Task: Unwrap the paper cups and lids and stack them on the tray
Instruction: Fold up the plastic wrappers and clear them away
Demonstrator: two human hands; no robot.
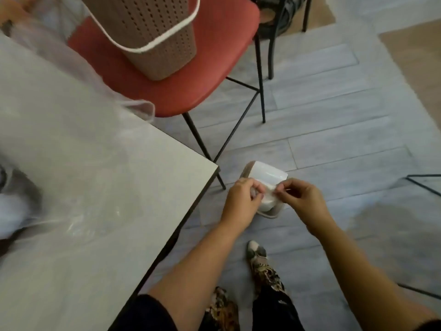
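A short wrapped stack of white paper cups or lids (268, 176) in clear plastic hangs in the air over the floor, just right of the table corner. My left hand (242, 203) grips its near left side with curled fingers. My right hand (303, 199) pinches the plastic wrap at the near edge between thumb and fingertips. The lower part of the stack is hidden behind both hands. No tray is in view.
A grey table (95, 187) fills the left, with loose clear plastic wrapping (78, 130) on it. A red chair (191, 75) behind holds a brown perforated basket (152, 32). Grey plank floor lies right; my feet (257, 254) are below.
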